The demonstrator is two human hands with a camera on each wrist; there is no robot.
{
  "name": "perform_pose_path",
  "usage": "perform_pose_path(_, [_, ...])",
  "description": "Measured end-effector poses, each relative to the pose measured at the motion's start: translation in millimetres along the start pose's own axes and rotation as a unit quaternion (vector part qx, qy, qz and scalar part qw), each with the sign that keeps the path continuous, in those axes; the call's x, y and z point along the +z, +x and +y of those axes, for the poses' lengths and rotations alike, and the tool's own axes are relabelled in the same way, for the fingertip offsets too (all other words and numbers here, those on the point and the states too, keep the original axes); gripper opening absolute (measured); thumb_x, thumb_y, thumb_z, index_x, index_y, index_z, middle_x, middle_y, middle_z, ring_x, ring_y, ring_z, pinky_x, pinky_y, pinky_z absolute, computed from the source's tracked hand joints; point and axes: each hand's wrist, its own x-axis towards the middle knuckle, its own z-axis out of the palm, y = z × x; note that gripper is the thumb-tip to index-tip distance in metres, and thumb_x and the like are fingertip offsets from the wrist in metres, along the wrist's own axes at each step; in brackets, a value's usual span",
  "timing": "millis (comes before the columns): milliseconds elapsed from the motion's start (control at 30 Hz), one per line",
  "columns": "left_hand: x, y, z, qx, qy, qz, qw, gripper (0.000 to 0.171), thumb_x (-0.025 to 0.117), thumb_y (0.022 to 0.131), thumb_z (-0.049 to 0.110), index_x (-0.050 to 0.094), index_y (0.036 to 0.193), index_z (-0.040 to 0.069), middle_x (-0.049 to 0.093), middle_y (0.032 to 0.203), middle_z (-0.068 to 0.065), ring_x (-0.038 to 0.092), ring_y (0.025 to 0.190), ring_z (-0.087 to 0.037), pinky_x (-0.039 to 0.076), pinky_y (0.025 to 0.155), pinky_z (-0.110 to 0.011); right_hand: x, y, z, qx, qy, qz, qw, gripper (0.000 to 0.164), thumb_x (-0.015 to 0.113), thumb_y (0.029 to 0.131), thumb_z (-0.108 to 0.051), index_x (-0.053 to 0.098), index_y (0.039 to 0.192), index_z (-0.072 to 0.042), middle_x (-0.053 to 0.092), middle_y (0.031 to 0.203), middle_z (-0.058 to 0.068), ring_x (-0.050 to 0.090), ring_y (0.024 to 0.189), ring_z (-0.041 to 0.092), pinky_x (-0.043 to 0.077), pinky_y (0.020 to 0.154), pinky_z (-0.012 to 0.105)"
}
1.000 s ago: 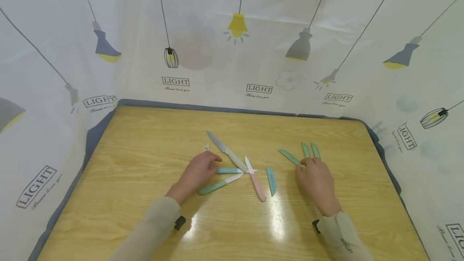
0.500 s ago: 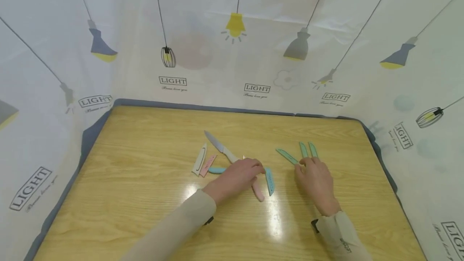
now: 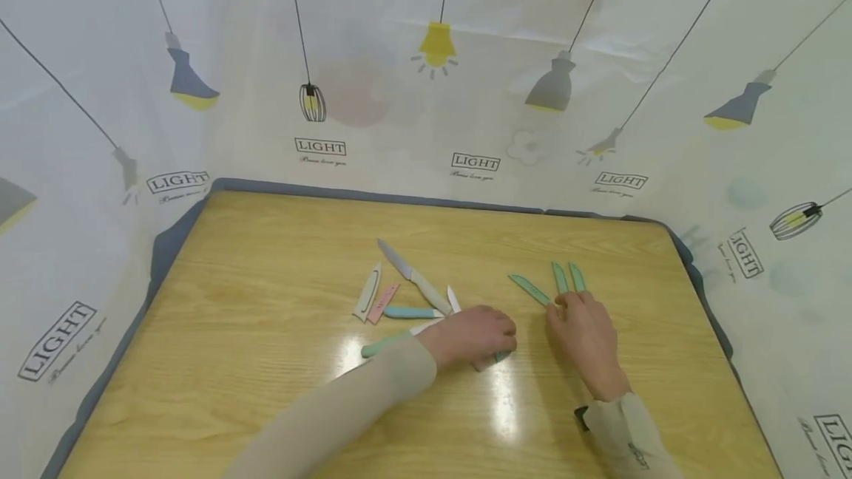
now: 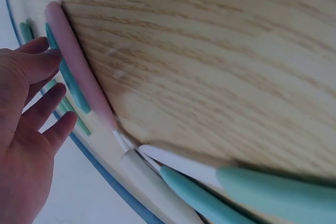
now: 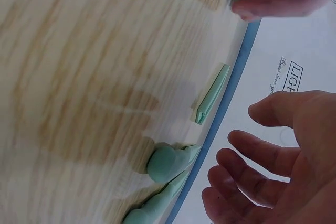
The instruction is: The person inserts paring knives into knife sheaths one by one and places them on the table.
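Observation:
My left hand (image 3: 479, 335) is over the pink-handled knife (image 4: 79, 59) and a blue blade sheath (image 4: 73, 85). Its fingers look relaxed in the left wrist view, with the tips at the sheath; a firm hold is not visible. To the right, my right hand (image 3: 586, 338) hovers by two green knives (image 5: 163, 161) with their blades covered. Its fingers are loosely bent around nothing, and it hides their handles in the head view. A loose green sheath (image 3: 529, 288) lies left of these knives.
Left of centre lie a cream-handled knife (image 3: 429, 293), a blue-handled knife (image 3: 409, 312) and a green-handled knife (image 3: 382, 346), blades bare. Beside them are a white sheath (image 3: 367, 292) and a pink sheath (image 3: 382, 303). A printed curtain (image 3: 386, 109) stands behind the wooden table (image 3: 266, 257).
My left hand has travelled right, from beside the white and pink sheaths, across the bare knives to the blue sheath. The right hand has stayed in place.

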Motion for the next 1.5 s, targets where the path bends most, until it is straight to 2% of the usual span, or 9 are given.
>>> perform_pose_path(367, [-0.8,5.6,4.1,-0.002,0.057,-0.007,0.9984,0.025,0.062,0.093,0.015,0.065,0.116,0.024,0.056,0.113,0.009,0.053,0.096,-0.008,0.047,0.084,-0.016,0,0,1,-0.007,-0.002,0.013,1.000,0.036,0.053,0.095,-0.026,0.068,0.110,0.003,0.060,0.109,0.023,0.057,0.088,0.035,0.052,0.066,0.046])
perform_pose_path(667, [2.9,7.4,4.5,0.002,0.071,0.004,0.9974,0.026,0.060,0.094,0.015,0.063,0.119,0.024,0.056,0.112,0.009,0.052,0.097,-0.008,0.047,0.084,-0.017,0,-1,1,-0.002,-0.005,0.011,1.000,0.035,0.053,0.094,-0.025,0.068,0.109,0.003,0.060,0.107,0.022,0.057,0.086,0.033,0.052,0.065,0.045])
perform_pose_path(833, [3.6,1.1,2.0,-0.004,0.032,0.029,0.9991,0.037,0.066,0.086,0.012,0.061,0.120,0.024,0.054,0.114,0.010,0.049,0.100,-0.007,0.041,0.095,-0.018,0,-2,1,-0.004,0.001,0.012,1.000,0.037,0.051,0.095,-0.026,0.068,0.110,0.003,0.060,0.109,0.023,0.057,0.090,0.036,0.052,0.069,0.048])
perform_pose_path(933, [1.7,-7.9,-0.5,-0.022,-0.045,0.064,0.9967,0.050,0.076,0.080,0.019,0.058,0.126,0.020,0.052,0.121,0.007,0.047,0.106,-0.008,0.038,0.098,-0.018,-1,-1,1,-0.002,0.004,0.010,1.000,0.037,0.051,0.095,-0.026,0.067,0.111,0.004,0.059,0.111,0.024,0.057,0.092,0.037,0.051,0.070,0.049])
perform_pose_path(1033, [1.1,-22.8,-3.7,-0.066,-0.173,0.103,0.9773,0.043,0.068,0.090,0.025,0.056,0.130,0.017,0.050,0.125,0.007,0.046,0.109,-0.006,0.039,0.096,-0.018,-2,0,-2,0.004,0.007,-0.003,1.000,0.037,0.051,0.095,-0.026,0.067,0.111,0.004,0.059,0.111,0.024,0.057,0.092,0.037,0.051,0.069,0.048])
perform_pose_path(1167, [0.7,-49.5,-10.0,-0.113,-0.253,0.161,0.9472,0.029,0.042,0.104,0.018,0.054,0.130,0.015,0.050,0.127,0.007,0.047,0.113,-0.006,0.042,0.095,-0.020,-1,0,-5,0.005,0.012,-0.016,1.000,0.037,0.050,0.095,-0.025,0.066,0.112,0.004,0.060,0.109,0.022,0.057,0.090,0.036,0.051,0.068,0.047])
perform_pose_path(1200, [0.7,-56.8,-11.4,-0.128,-0.256,0.171,0.9428,0.029,0.041,0.104,0.015,0.054,0.130,0.015,0.051,0.127,0.006,0.047,0.113,-0.006,0.043,0.095,-0.021,0,0,-5,0.003,0.012,-0.017,1.000,0.037,0.050,0.095,-0.025,0.066,0.112,0.004,0.060,0.109,0.023,0.057,0.090,0.036,0.052,0.068,0.047])
perform_pose_path(1267, [1.0,-70.1,-14.9,-0.140,-0.208,0.192,0.9489,0.029,0.047,0.102,0.011,0.055,0.129,0.014,0.050,0.128,0.002,0.048,0.115,-0.009,0.043,0.097,-0.022,1,0,-7,0.003,0.012,-0.019,1.000,0.037,0.050,0.095,-0.025,0.066,0.112,0.004,0.059,0.110,0.022,0.057,0.092,0.036,0.052,0.070,0.047])
perform_pose_path(1500, [4.3,-102.1,-24.3,-0.234,-0.211,0.231,0.9204,0.028,0.059,0.096,0.014,0.059,0.125,0.012,0.055,0.129,0.000,0.049,0.121,-0.014,0.040,0.104,-0.025,5,1,-12,-0.008,0.013,-0.010,1.000,0.035,0.052,0.095,-0.025,0.067,0.109,0.003,0.061,0.112,0.022,0.057,0.099,0.038,0.051,0.078,0.052])
